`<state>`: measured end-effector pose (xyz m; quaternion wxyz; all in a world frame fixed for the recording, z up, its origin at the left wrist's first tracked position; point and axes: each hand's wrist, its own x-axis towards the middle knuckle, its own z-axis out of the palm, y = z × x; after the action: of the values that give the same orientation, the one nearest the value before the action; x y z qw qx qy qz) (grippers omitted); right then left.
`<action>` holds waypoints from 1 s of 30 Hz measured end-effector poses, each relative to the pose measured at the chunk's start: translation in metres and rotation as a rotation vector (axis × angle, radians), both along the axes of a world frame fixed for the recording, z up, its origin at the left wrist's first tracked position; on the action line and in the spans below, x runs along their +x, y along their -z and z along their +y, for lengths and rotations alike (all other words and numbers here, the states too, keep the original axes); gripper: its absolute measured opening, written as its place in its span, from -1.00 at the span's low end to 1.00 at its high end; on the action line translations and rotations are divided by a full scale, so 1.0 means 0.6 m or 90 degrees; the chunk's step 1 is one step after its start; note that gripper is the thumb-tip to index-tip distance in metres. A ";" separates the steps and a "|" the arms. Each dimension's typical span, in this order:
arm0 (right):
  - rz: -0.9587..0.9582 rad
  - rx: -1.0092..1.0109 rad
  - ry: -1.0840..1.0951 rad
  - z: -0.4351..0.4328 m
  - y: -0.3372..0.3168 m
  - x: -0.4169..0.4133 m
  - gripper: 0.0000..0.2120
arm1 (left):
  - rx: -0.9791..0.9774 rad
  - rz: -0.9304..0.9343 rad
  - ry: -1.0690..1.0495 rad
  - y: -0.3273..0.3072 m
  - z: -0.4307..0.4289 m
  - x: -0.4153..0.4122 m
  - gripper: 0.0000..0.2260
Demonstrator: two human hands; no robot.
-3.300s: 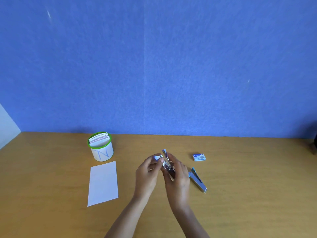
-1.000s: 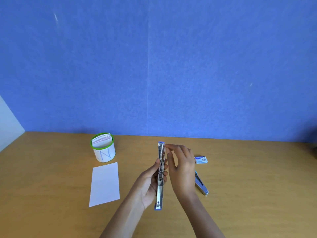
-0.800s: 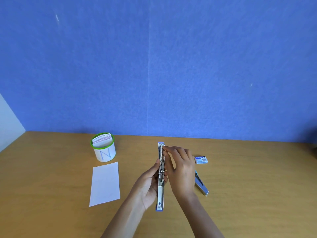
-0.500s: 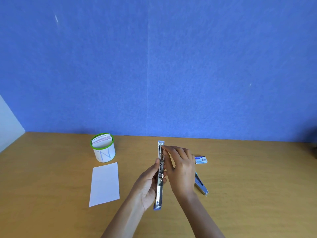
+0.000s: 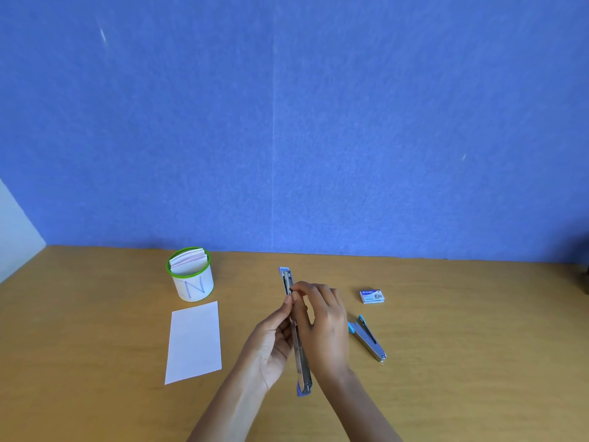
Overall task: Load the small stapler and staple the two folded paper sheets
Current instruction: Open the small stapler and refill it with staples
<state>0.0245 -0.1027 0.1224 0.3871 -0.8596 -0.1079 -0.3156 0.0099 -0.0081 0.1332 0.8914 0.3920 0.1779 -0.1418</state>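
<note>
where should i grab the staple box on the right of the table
Come straight down from above and pinch the staple box across its two long sides. It lies flat and low on the table, with bare wood all round it, so nothing is in the way. The right hand is nearer, but it is at the stapler now.

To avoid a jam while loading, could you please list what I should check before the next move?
1. Open stapler swung fully flat: ok.
2. Left hand grip on its middle: ok.
3. Right hand pinching at its upper rail: ok.
4. Staple strip seated in the rail: cannot tell, too small.
5. Staple box on the table, right of the hands: ok.
6. Paper sheet flat, left of the hands: ok; whether it is two sheets, cannot tell.
</note>
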 end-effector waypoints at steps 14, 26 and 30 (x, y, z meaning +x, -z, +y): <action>-0.015 0.075 -0.027 -0.014 0.003 -0.016 -0.94 | -0.038 0.035 -0.012 -0.004 -0.015 -0.008 -0.82; -0.029 0.144 -0.082 -0.015 0.003 -0.027 -0.92 | -0.007 -0.008 -0.026 0.000 0.002 -0.001 -0.80; 0.151 0.421 -0.088 -0.010 -0.010 -0.032 -0.94 | 0.107 -0.092 -0.052 0.001 -0.005 -0.002 -0.75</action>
<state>0.0053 -0.1088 0.1283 0.6745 -0.7092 -0.0120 -0.2048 0.0086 -0.0109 0.1324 0.8711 0.4666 0.1406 -0.0613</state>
